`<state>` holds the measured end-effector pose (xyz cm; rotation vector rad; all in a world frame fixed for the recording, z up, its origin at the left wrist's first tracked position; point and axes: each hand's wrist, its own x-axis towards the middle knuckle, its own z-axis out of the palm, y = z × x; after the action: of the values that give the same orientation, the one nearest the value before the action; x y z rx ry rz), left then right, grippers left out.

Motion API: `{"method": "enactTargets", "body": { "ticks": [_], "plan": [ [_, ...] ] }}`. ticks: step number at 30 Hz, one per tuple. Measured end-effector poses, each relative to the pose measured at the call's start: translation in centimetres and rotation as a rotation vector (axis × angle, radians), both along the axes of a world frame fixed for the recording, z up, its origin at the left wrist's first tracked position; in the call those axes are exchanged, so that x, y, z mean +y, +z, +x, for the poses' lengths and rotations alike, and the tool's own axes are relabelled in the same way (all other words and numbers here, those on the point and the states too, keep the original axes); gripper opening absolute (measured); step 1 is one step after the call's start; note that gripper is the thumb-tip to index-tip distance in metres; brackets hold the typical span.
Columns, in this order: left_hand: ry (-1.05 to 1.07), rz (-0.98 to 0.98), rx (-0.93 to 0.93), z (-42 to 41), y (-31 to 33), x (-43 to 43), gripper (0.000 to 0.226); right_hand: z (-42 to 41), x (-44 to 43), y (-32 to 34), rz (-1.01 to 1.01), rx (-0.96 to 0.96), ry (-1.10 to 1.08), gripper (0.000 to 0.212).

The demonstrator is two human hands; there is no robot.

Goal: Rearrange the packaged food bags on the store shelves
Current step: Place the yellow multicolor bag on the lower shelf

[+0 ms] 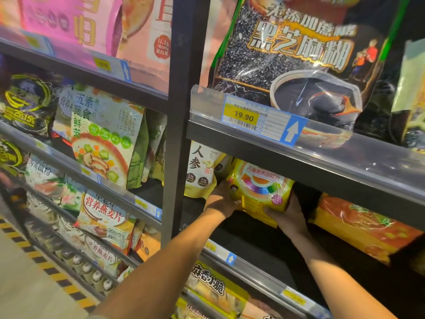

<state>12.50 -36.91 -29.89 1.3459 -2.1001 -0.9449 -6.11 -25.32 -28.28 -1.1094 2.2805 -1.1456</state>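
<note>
We held the yellow bag [259, 189] at its lower sides, left grip [222, 199] and right grip [287, 211] both curled on it. Glossy film looked slippery, soft, probably light.

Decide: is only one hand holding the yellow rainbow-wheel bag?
No: the left hand grips the yellow bag at its left edge, the right hand at its lower right corner.
</note>
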Motion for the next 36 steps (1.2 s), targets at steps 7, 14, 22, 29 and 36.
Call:
{"method": "enactTargets", "body": {
  "ticks": [7,14,22,29,36],
  "plan": [
    [-0.038,-0.069,-0.072,1.5,0.9,2.7,0.078,2.5,3.6,1.3,0.116,0.151,0.046,0.096],
    [-0.156,-0.407,-0.259,5.9,2.3,9.2,0.059,4.9,8.0,1.3,0.246,0.498,-0.023,0.093],
    [-0.293,-0.773,-0.236,13.6,1.8,15.1,0.074,12.9,13.7,1.8,0.186,0.956,-0.065,0.080],
    [-0.129,-0.879,-0.260,23.7,-0.2,17.6,0.083,21.6,16.1,0.9,0.049,0.919,0.058,0.091],
    [0.091,-0.772,-0.390,36.6,-2.4,17.3,0.089,31.5,15.0,0.8,-0.045,0.890,0.220,0.094]
  ]
}}
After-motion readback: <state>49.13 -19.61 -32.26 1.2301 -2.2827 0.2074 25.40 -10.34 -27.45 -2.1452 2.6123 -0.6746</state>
